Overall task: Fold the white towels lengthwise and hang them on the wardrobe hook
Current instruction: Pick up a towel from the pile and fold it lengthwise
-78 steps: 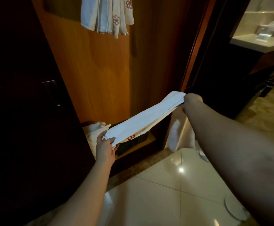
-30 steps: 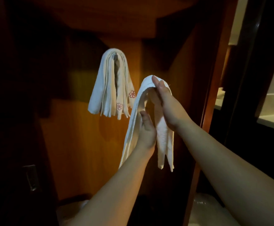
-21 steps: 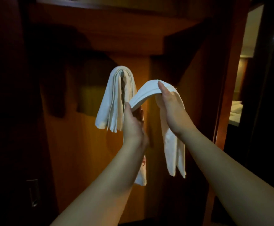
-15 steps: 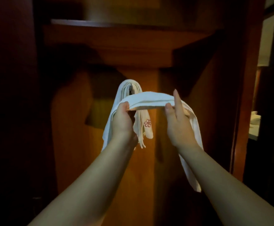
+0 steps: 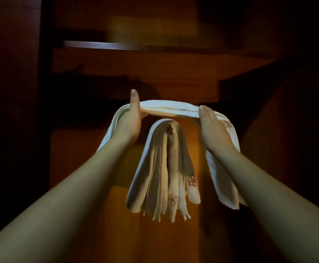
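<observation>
Stretching the folded towel [image 5: 171,109] level, the left hand [image 5: 129,123] and right hand [image 5: 212,128] each grip it, seemingly to drape it over the hook [image 5: 169,129] between and below them.

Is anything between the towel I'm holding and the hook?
Only open air. The folded towel, gripped by the left hand and right hand, spans above the hook. The hook already carries hanging towels, so the new one would land on them.

White towels [image 5: 160,168], pink flower embroidery [image 5: 192,180]
</observation>
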